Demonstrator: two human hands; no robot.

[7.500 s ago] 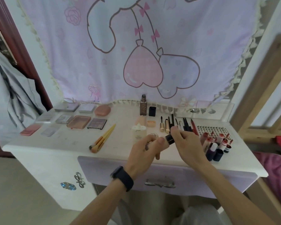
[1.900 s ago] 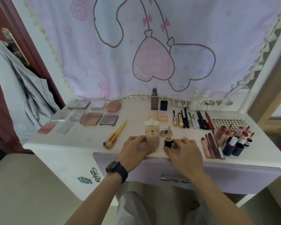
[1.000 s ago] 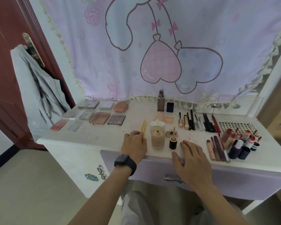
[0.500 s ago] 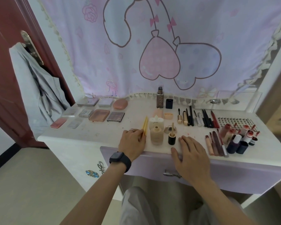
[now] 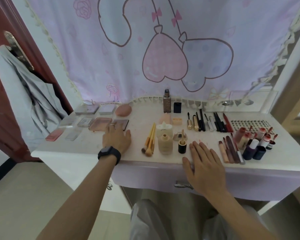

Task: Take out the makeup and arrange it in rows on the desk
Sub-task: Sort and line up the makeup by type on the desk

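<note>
I see both my left hand [image 5: 117,138] and right hand [image 5: 203,164] flat and empty on the white surface [image 5: 87,146], with the makeup apparently nearly all in rows.

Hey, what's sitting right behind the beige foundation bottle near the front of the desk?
A paler bottle with a white top stands directly behind the beige foundation bottle; its lower part is covered.

Your surface [image 5: 87,146] reads matt white and a bit grubby; the lilac drawer front [image 5: 145,175] below is smooth with a soft sheen and has a shiny metal handle [image 5: 183,185]. The curtain [image 5: 111,66] is thin printed cloth, the brushes [image 5: 150,138] have pale wood-look handles, the beige bottle [image 5: 165,144] looks frosted and the pink compact [image 5: 100,124] is glossy translucent plastic. The door [image 5: 5,14] is dark smooth wood with a bright metal handle plate [image 5: 17,49], and your watch strap [image 5: 117,157] is matt black.
</note>
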